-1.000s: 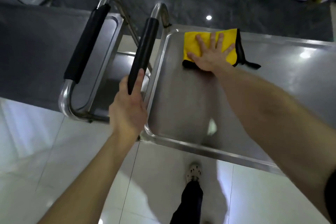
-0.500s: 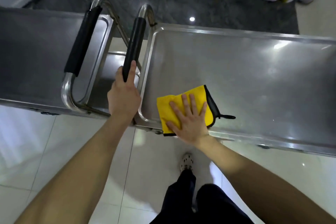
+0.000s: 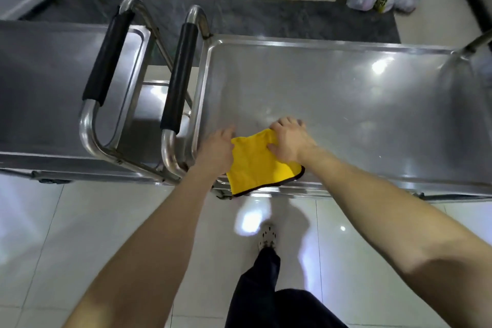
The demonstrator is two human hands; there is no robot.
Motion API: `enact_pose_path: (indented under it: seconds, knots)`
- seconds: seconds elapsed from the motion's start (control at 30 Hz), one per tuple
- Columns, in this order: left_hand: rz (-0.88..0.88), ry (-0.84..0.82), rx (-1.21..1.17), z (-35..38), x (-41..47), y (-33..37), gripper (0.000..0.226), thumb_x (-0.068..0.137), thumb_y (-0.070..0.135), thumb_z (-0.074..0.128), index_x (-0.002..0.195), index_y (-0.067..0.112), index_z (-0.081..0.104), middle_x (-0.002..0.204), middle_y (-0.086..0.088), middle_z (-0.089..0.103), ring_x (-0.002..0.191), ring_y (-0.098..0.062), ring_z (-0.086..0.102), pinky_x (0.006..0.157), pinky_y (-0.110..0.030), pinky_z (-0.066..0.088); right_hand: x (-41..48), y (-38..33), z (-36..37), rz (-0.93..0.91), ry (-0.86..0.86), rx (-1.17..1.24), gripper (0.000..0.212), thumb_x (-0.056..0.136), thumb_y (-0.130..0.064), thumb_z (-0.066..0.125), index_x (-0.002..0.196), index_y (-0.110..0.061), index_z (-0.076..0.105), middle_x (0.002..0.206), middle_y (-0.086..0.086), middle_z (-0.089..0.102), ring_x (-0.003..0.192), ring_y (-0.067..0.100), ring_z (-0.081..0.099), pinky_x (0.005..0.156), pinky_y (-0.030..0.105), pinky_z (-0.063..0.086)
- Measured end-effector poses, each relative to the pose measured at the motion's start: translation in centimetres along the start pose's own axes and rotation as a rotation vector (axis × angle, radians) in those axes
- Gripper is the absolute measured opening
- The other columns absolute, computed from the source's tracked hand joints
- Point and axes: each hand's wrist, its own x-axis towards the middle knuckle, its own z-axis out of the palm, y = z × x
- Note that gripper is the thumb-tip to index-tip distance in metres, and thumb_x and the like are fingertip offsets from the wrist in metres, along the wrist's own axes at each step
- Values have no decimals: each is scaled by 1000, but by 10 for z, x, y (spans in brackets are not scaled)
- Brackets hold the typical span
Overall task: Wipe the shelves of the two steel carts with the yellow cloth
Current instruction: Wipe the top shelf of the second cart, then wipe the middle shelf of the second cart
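Two-handed grip: left hand (image 3: 217,150), right hand (image 3: 290,141) curl round yellow cloth (image 3: 255,168) on cart shelf (image 3: 359,104)

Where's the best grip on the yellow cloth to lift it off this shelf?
The yellow cloth: take its near, black-trimmed edge from the front. That edge drapes over the right cart's shelf rim, so it can be pinched; the rest lies flat.

The cloth (image 3: 255,162) is yellow with dark edging, the carts' handle grips (image 3: 179,77) black, the shelf (image 3: 346,93) silver-grey.
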Motion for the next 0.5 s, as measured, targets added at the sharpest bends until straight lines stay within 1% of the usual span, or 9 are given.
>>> enact_pose_path:
  seconds: [0.07, 0.1, 0.17, 0.23, 0.3, 0.33, 0.4, 0.47, 0.5]
  knots:
    - [-30, -48, -6, 3, 1, -5, 39, 102, 28, 67, 139, 19, 62, 133, -12, 63, 127, -35, 57, 104, -47, 49, -9, -3, 1, 17, 3, 19, 55, 97, -45, 63, 144, -16, 56, 141, 13, 60, 134, 36, 54, 113, 50, 41]
    - [-31, -67, 15, 4, -1, -8, 39, 100, 35, 70, 134, 17, 66, 128, -13, 64, 123, -35, 59, 101, -46, 50, -17, -5, 1, 33, 0, 45, 50, 98, -40, 62, 141, -15, 58, 138, 14, 62, 130, 37, 58, 111, 49, 44]
    - [-33, -53, 6, 9, -14, -10, 40, 98, 42, 72, 125, 11, 70, 121, -16, 63, 118, -35, 59, 96, -42, 46, -38, -9, 3, 45, -4, 95, 37, 98, -34, 61, 127, -12, 64, 126, 17, 65, 119, 40, 62, 102, 47, 49]
    - [-61, 3, -113, 15, -35, -10, 40, 97, 40, 74, 123, 10, 70, 121, -15, 65, 118, -35, 60, 91, -38, 43, -63, -11, 6, 40, 33, 169, 28, 97, -29, 62, 115, -9, 67, 115, 20, 64, 112, 43, 63, 94, 46, 51]
    - [-94, 59, -252, 21, -63, -8, 33, 94, 38, 78, 116, 15, 72, 115, -10, 72, 110, -32, 67, 84, -33, 44, -93, -14, 12, 56, 104, 288, 24, 95, -22, 63, 112, -8, 69, 112, 19, 62, 110, 41, 62, 92, 45, 51]
    - [-107, 90, -319, 25, -78, -7, 28, 92, 36, 80, 111, 16, 72, 109, -9, 75, 105, -31, 70, 83, -34, 49, -108, -16, 15, 66, 144, 337, 23, 94, -20, 64, 112, -9, 71, 111, 17, 62, 109, 40, 62, 92, 44, 51]
    - [-142, 137, -474, 34, -107, -7, 25, 88, 28, 84, 104, 14, 71, 101, -9, 76, 98, -34, 71, 87, -43, 56, -139, -23, 25, 63, 194, 397, 18, 93, -18, 65, 109, -12, 72, 109, 15, 66, 104, 40, 64, 88, 45, 52]
    - [-177, 144, -657, 41, -130, -10, 28, 85, 24, 88, 101, 14, 68, 92, -6, 73, 87, -32, 68, 82, -46, 57, -166, -31, 41, 68, 218, 454, 11, 95, -20, 67, 104, -15, 70, 103, 13, 70, 100, 41, 65, 82, 46, 52]
    - [-197, 136, -732, 44, -141, -12, 33, 84, 28, 88, 104, 17, 65, 89, -3, 70, 81, -28, 65, 79, -44, 55, -178, -36, 51, 96, 229, 500, 10, 96, -21, 68, 104, -15, 68, 102, 12, 72, 99, 41, 66, 80, 45, 51]
